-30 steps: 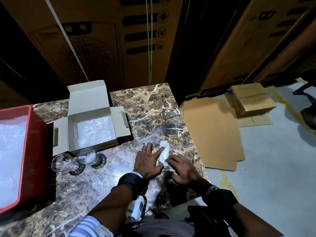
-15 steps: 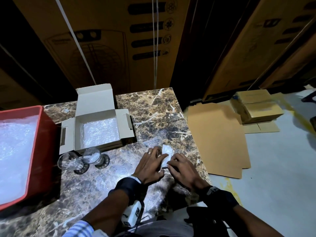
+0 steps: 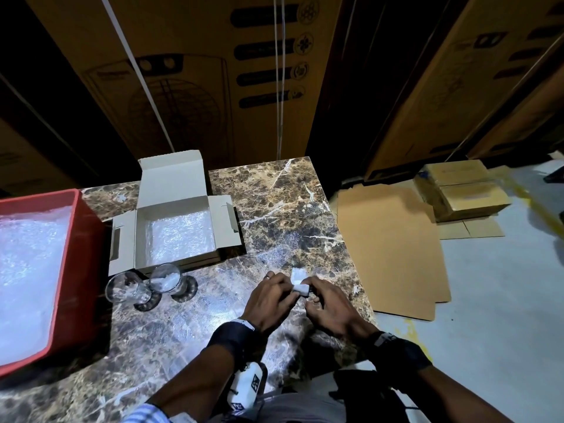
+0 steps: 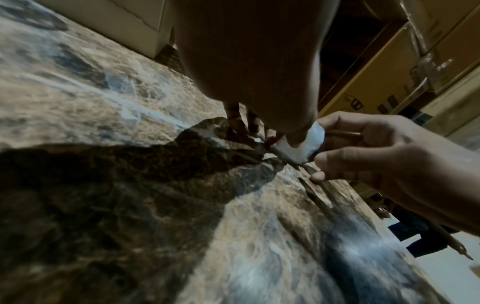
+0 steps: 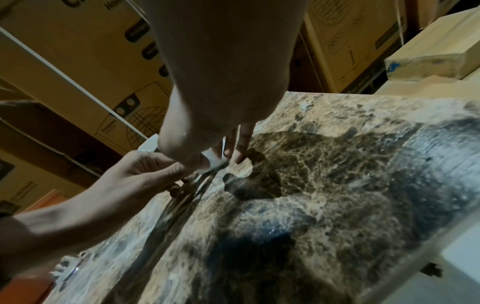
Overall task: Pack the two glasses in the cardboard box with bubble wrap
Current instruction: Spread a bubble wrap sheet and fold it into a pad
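Observation:
Two clear stemmed glasses stand on the marble table, just in front of the open cardboard box. A sheet of bubble wrap lines the box's floor. Right of the glasses, my left hand and right hand meet and pinch a small folded piece of bubble wrap from both sides, just above the table. The left wrist view shows this piece of bubble wrap between my thumb and the right hand's fingertips. The right wrist view shows only a white edge of the piece.
A red crate filled with bubble wrap stands at the table's left edge. The table's right edge runs close beside my right hand. Flat cardboard sheets and small boxes lie on the floor to the right. Large cartons stand behind the table.
My left hand lay flat on the table beside the piece of wrap; now its fingers are curled. Both hands have folded the piece smaller and pinch it between them.

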